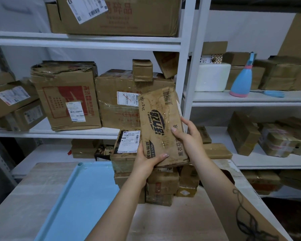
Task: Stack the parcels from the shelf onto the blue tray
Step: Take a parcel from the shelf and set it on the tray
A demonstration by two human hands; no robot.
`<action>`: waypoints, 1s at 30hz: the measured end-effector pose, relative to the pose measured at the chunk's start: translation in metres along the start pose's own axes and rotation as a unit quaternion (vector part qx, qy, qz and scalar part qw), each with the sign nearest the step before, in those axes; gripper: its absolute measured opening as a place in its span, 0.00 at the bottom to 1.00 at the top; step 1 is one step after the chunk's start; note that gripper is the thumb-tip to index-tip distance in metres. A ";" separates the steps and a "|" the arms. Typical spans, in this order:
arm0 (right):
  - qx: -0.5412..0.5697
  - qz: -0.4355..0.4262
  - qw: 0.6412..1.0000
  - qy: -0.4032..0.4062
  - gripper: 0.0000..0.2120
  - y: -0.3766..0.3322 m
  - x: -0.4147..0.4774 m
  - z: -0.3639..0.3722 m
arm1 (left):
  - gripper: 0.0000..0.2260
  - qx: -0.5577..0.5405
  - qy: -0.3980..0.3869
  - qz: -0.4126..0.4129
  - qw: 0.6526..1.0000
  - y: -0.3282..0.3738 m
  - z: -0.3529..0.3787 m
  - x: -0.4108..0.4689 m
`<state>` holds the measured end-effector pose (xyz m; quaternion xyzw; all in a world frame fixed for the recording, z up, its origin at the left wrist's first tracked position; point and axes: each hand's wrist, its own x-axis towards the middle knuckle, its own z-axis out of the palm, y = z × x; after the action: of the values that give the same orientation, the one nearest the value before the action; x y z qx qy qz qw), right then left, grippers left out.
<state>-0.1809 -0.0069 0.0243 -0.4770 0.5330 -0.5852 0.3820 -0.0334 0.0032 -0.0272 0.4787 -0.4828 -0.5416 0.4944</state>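
Both my hands hold one flat brown cardboard parcel point(159, 122) with dark printing and a barcode, tilted up in front of the shelf. My left hand point(149, 160) grips its lower edge and my right hand point(188, 136) clasps its right side. Below it, a pile of small brown parcels point(162, 183) stands at the far right of the light blue tray point(80, 202), topped by a taped box with a white label point(129, 141). The tray lies on the pale table. Larger boxes point(68, 94) fill the white shelf point(87, 45) behind.
A second shelf unit on the right carries a blue and pink spray bottle point(242, 80), blue scissors point(271, 93), a white block point(212, 77) and more taped parcels point(278, 141). The table's bare wood point(177, 221) extends to the right of the tray.
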 end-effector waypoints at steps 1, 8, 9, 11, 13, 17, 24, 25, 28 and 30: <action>0.031 0.013 0.999 -0.030 0.25 -0.001 0.000 -0.002 | 0.38 -0.001 0.000 0.005 1.000 0.001 -0.001 0.000; 0.098 0.033 0.989 -0.106 0.30 -0.004 0.001 -0.007 | 0.39 -0.003 -0.001 0.026 1.000 0.007 -0.002 0.002; 0.101 0.027 0.989 -0.109 0.30 -0.005 0.002 -0.007 | 0.39 -0.002 -0.002 0.030 1.000 0.009 -0.002 0.001; 0.111 0.014 0.988 -0.106 0.29 -0.009 0.001 -0.008 | 0.37 0.005 -0.007 0.051 0.999 0.017 -0.004 0.000; 0.128 0.004 0.988 -0.089 0.30 -0.013 0.002 -0.008 | 0.37 0.017 -0.014 0.079 0.997 0.027 -0.007 -0.001; 0.143 0.045 0.987 -0.060 0.37 -0.018 0.004 -0.007 | 0.40 0.066 -0.035 0.129 0.989 0.043 -0.021 -0.005; 0.176 0.139 0.966 -0.130 0.37 -0.034 0.005 0.006 | 0.46 0.161 -0.053 0.126 0.977 0.053 -0.065 -0.004; 0.180 0.147 0.963 -0.133 0.34 -0.035 0.006 0.007 | 0.46 0.172 -0.054 0.124 0.976 0.056 -0.070 -0.005; 0.189 0.139 0.968 -0.089 0.28 -0.038 0.009 0.013 | 0.46 0.213 -0.037 0.122 0.969 0.067 -0.085 -0.004; 0.171 0.117 0.977 -0.043 0.24 -0.042 0.010 0.018 | 0.45 0.228 -0.019 0.117 0.966 0.075 -0.093 -0.005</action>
<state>-0.1636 -0.0154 0.0666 -0.3641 0.4602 -0.5979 0.5461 0.0646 -0.0003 0.0406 0.5084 -0.6556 -0.3647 0.4227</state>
